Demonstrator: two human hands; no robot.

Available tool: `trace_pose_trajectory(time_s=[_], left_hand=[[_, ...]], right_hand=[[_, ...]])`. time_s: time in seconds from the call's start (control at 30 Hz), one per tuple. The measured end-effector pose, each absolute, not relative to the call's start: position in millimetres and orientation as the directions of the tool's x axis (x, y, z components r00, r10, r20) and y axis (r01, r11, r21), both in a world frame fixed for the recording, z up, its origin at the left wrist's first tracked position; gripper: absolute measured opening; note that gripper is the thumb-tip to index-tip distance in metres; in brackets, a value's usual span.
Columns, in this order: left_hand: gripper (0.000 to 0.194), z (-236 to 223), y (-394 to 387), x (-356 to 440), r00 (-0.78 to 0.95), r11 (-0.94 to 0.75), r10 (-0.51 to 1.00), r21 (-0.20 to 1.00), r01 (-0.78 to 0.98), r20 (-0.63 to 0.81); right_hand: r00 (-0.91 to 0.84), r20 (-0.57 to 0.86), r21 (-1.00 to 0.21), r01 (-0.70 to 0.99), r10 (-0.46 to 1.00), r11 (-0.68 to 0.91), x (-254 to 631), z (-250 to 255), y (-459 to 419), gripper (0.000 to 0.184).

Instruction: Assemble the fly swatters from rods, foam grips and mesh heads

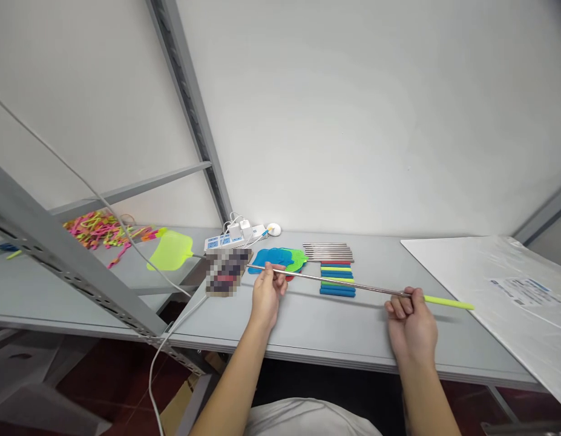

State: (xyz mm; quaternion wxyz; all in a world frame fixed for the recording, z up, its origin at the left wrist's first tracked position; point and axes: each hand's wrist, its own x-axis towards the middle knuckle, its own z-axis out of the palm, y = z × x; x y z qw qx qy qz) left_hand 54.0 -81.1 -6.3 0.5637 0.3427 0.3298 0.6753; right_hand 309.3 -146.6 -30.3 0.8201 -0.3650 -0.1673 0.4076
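Note:
Both hands hold an extended fly swatter (334, 281) above the shelf. Its yellow-green mesh head (171, 250) is at the left, and its yellow-green handle (449, 302) points right. My left hand (267, 292) is closed round the thin metal rod, nearer the head. Close to where the handle meets the rod, my right hand (411, 321) is closed on it. Beyond my left hand lie stacked blue and green swatter heads (271, 260), with a bit of red underneath. Several metal rods (328, 252) lie side by side, with a row of blue, yellow-green and red handles (337, 283) nearer me.
A blurred-out phone (228, 274) lies left of the swatter heads, under the rod's line. Behind it is a power strip (223, 242) with plugs. A white wrapped sheet (511, 290) covers the right side. Metal posts (189, 103) and a hanging white cable (87, 181) stand left.

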Motion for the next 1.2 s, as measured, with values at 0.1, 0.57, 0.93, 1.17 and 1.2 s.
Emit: trace_pose_trajectory(time_s=[0.1, 0.57, 0.93, 1.17, 1.2], left_hand=[[0.037, -6.9, -83.6, 41.6, -0.171, -0.17, 0.981, 0.812, -0.558, 0.089], [0.038, 1.0, -82.9, -32.3, -0.461, -0.369, 0.887, 0.622, -0.691, 0.015], [0.037, 3.1, -92.4, 16.4, -0.529, -0.408, 0.846, 0.721, -0.561, 0.067], [0.039, -0.2, -126.6, 79.7, -0.382, -0.28, 0.923, 0.776, -0.566, 0.055], [0.039, -0.1, -132.1, 87.2, -0.342, -0.254, 0.938, 0.781, -0.571, 0.055]], right_hand=[[0.671, -0.06, -0.708, -0.55, 0.739, 0.443, 325.3, -36.4, -149.7, 0.021], [0.842, -0.134, -0.685, -0.46, 0.522, 0.565, 362.7, -41.0, -162.8, 0.01], [0.764, -0.085, -0.678, -0.515, 0.64, 0.524, 330.1, -21.7, -164.2, 0.014], [0.603, -0.015, -0.659, -0.606, 0.797, 0.446, 254.4, -3.7, -176.6, 0.021], [0.543, -0.009, -0.658, -0.635, 0.84, 0.404, 243.8, -3.4, -179.4, 0.021]])
